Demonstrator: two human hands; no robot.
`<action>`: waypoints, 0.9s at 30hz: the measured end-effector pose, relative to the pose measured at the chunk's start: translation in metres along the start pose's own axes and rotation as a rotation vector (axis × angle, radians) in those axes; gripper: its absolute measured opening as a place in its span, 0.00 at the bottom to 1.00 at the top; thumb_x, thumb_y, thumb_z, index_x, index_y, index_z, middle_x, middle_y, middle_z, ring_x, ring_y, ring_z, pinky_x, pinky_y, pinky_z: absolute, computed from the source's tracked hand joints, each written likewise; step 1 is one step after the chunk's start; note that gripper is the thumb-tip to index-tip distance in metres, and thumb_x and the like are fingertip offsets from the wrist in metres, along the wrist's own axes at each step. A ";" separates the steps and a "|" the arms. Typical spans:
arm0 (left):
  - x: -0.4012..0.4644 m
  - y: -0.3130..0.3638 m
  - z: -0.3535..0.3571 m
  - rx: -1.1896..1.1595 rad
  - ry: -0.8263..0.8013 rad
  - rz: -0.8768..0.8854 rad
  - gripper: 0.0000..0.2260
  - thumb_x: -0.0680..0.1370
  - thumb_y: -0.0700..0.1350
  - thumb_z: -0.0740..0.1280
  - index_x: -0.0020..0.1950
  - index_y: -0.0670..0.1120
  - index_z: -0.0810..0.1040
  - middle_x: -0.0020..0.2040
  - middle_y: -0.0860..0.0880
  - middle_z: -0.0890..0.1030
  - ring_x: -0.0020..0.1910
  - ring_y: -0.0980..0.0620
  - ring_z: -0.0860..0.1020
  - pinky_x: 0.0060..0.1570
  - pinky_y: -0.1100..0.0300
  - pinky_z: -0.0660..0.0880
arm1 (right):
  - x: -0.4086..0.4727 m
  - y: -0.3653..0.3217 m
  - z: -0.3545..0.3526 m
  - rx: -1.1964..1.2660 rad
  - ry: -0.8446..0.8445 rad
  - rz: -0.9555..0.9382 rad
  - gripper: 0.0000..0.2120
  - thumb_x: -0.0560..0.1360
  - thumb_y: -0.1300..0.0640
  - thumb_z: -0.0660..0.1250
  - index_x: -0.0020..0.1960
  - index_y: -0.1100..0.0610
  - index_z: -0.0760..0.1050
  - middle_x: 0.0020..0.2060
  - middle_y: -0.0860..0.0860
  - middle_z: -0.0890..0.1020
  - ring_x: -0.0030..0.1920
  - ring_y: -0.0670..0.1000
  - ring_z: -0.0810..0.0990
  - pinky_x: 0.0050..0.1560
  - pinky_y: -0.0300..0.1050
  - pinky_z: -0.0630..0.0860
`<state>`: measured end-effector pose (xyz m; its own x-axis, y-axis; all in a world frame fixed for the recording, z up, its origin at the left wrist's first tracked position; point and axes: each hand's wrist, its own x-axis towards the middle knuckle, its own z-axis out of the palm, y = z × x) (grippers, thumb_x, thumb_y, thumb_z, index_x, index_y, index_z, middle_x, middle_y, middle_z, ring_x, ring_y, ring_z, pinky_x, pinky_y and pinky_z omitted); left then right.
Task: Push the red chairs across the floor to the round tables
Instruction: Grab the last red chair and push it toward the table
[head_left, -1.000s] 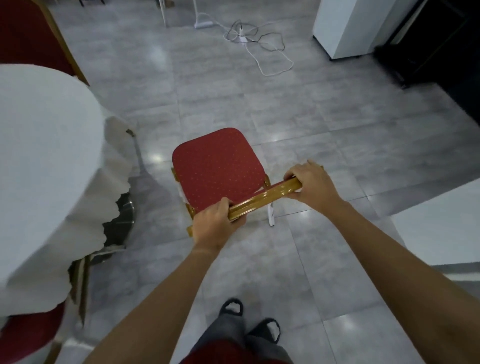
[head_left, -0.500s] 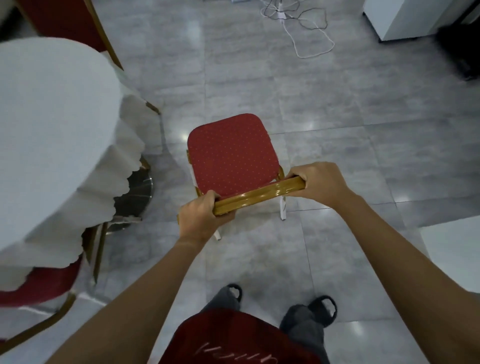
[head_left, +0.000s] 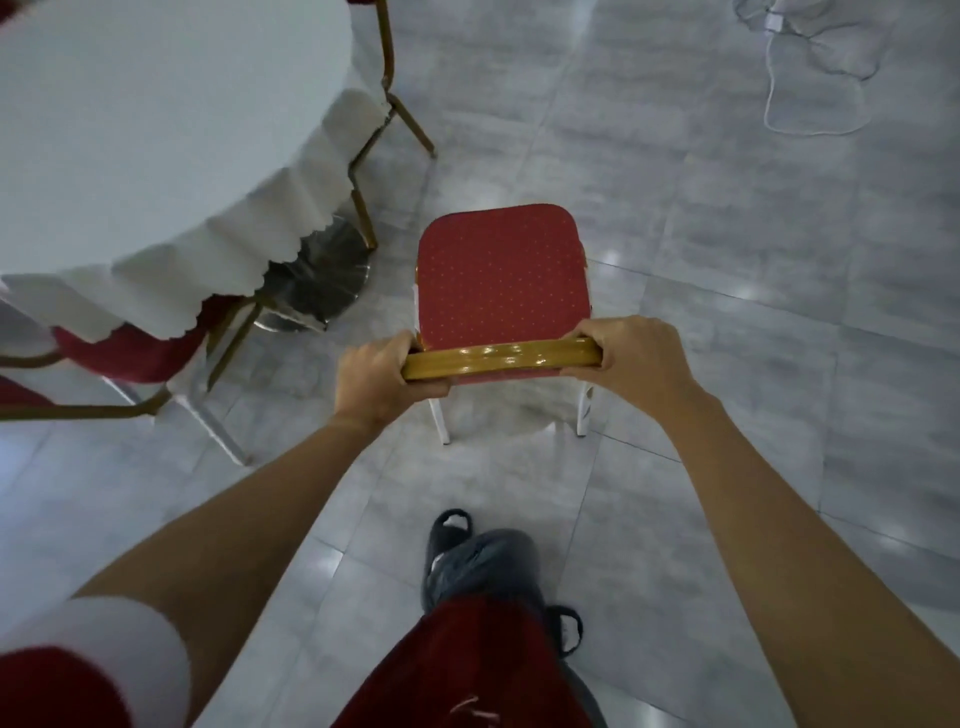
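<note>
- A slippered foot (head_left: 451, 535) stands on the grey tiled floor (head_left: 727, 322).
- The left hand (head_left: 382, 382) and right hand (head_left: 631, 358) each curl closed around one end of the gold top rail (head_left: 501, 359).
- Beyond the hands lies the red chair (head_left: 501, 275), seat pointing away.
- The round table (head_left: 156, 130) under its white cloth stands near, to the left; the chair is apart from it.
- A white cable (head_left: 795, 78) lies far right.

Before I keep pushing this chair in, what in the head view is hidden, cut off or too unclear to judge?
- Front legs of the red padded chair with the gold frame: hidden under its own seat.
- Left hand and right hand: fingertips wrapped out of sight behind the backrest rail.
- Round table with white cloth: far side cut off by the left and top edges.
- Second red chair: seat mostly under the cloth.
</note>
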<state>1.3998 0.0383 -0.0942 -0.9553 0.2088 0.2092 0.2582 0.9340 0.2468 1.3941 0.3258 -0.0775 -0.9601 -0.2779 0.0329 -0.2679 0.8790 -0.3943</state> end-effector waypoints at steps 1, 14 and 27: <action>-0.002 0.009 0.001 -0.003 -0.008 -0.027 0.20 0.62 0.55 0.79 0.41 0.41 0.79 0.34 0.44 0.83 0.31 0.45 0.80 0.31 0.57 0.76 | -0.002 0.006 -0.003 0.008 -0.005 -0.013 0.15 0.65 0.41 0.73 0.47 0.48 0.81 0.34 0.46 0.84 0.35 0.49 0.80 0.40 0.44 0.78; 0.012 0.087 0.031 -0.040 0.115 -0.085 0.36 0.68 0.74 0.55 0.40 0.41 0.79 0.31 0.46 0.82 0.28 0.49 0.79 0.30 0.57 0.78 | 0.020 0.101 -0.036 -0.091 -0.012 -0.333 0.13 0.66 0.40 0.72 0.44 0.48 0.83 0.29 0.49 0.84 0.30 0.51 0.81 0.34 0.40 0.73; 0.080 0.191 0.073 -0.010 0.146 -0.250 0.25 0.64 0.65 0.66 0.38 0.41 0.79 0.29 0.47 0.81 0.25 0.48 0.78 0.26 0.57 0.76 | 0.085 0.226 -0.087 -0.049 0.021 -0.713 0.15 0.69 0.40 0.70 0.41 0.51 0.84 0.29 0.47 0.84 0.27 0.47 0.81 0.24 0.39 0.76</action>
<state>1.3624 0.2540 -0.0991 -0.9590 -0.0724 0.2740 0.0190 0.9482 0.3171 1.2446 0.5344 -0.0836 -0.5510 -0.7844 0.2849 -0.8337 0.5028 -0.2283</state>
